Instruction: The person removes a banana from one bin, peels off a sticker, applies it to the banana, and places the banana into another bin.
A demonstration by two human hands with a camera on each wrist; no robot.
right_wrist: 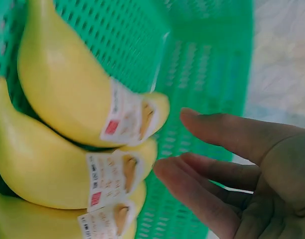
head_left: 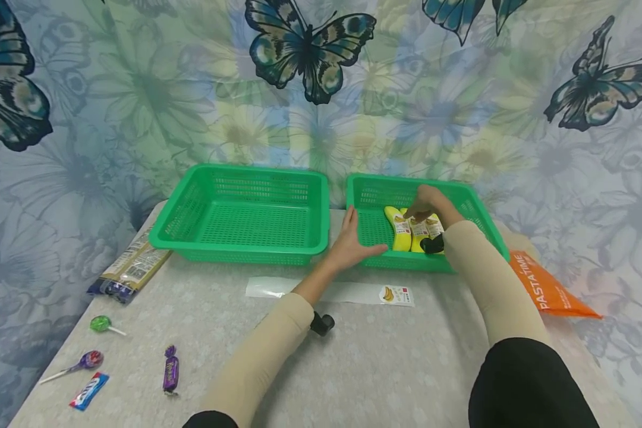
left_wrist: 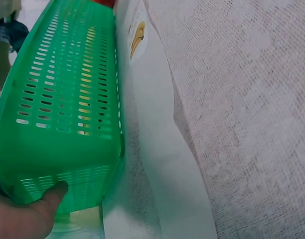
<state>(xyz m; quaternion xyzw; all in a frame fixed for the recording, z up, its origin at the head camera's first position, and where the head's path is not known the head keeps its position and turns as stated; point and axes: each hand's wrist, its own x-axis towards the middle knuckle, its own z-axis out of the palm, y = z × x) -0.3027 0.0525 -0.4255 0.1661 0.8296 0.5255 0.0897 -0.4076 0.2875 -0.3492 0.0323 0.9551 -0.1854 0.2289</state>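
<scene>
Three yellow bananas (head_left: 400, 232) lie side by side in the right green basket (head_left: 484, 223), each with a white banana-picture label on it. Over their far ends is my right hand (head_left: 427, 204). In the right wrist view its thumb and fingers are apart, with nothing between them, close to the labelled tips. My left hand (head_left: 350, 242) is at the left end of that basket, fingers extended and thumb spread. In the left wrist view its thumb (left_wrist: 54, 195) touches the basket's outer wall. A white backing strip (head_left: 329, 291) with one banana label (head_left: 396, 294) lies in front.
A second green basket (head_left: 241, 252), holding nothing, stands at the left. Beyond it lies a gold packet (head_left: 134, 261). Two lollipops (head_left: 101, 324), a blue-and-red wrapped sweet (head_left: 89, 390) and a purple wrapped sweet (head_left: 170, 370) are near the left edge. An orange pasta bag (head_left: 551, 288) lies right.
</scene>
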